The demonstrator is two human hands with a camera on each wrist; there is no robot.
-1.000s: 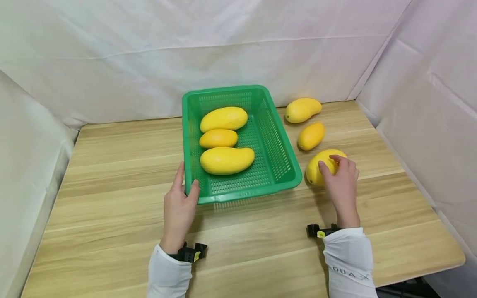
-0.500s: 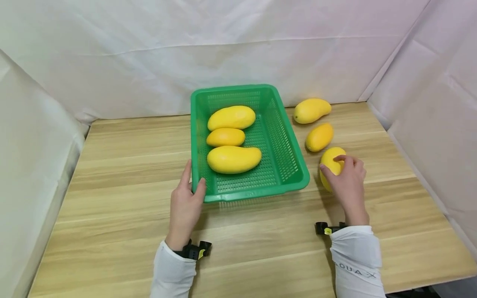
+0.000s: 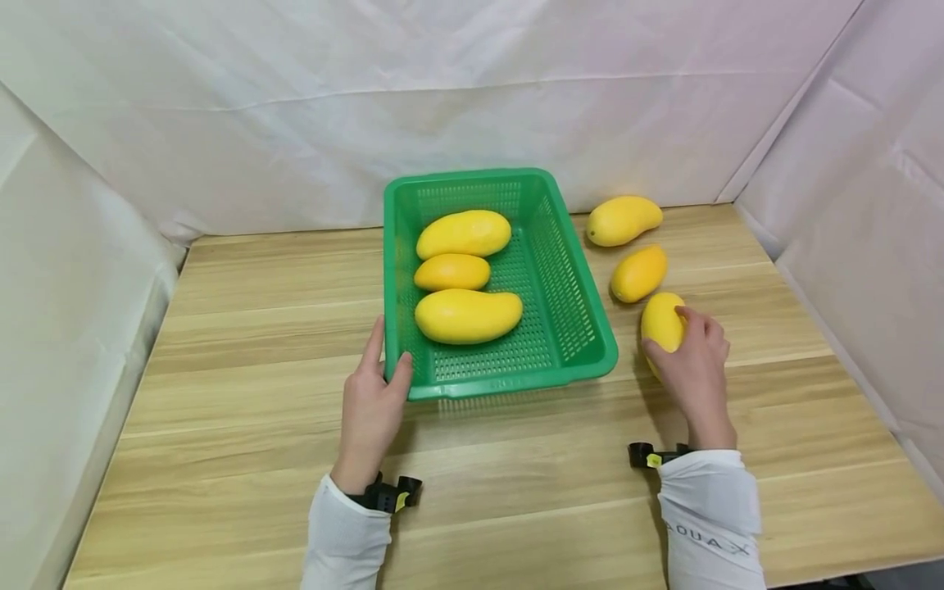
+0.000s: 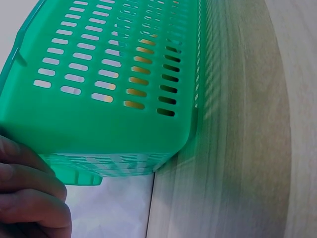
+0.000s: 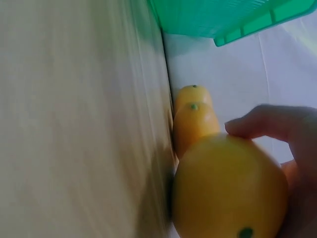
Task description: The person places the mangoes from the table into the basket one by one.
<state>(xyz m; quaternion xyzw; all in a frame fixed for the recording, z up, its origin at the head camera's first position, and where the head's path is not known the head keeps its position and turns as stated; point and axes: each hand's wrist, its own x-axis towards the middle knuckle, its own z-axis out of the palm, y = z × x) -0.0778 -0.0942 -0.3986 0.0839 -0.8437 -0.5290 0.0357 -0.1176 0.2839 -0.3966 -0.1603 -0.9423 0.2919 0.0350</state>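
Observation:
My left hand [image 3: 371, 410] grips a green plastic basket [image 3: 509, 382] at its near left corner, thumb over the rim, fingers along the outer wall. In the left wrist view those fingers [image 4: 34, 208] curl at the basket's edge. Inside lie three yellow mangoes side by side: a far one [image 3: 465, 233], a smaller middle one [image 3: 452, 272] and a near one [image 3: 468, 316]. Right of the basket, my right hand [image 3: 695, 360] holds another yellow mango [image 3: 661, 321] between thumb and fingers. The right wrist view shows this mango [image 5: 230, 186] low over the tabletop, the thumb [image 5: 270, 121] on it.
Behind the held mango, two more lie on the wooden table [image 3: 243, 410]: a smaller orange-yellow mango [image 3: 638, 274] and a yellow mango [image 3: 624, 220] near the back edge. White cloth [image 3: 472, 123] hangs along the back and both sides.
The mango at my right hand has turned to lie more front to back, and my thumb and fingers have come round it. The whole head view has shifted; my left hand stays on the basket.

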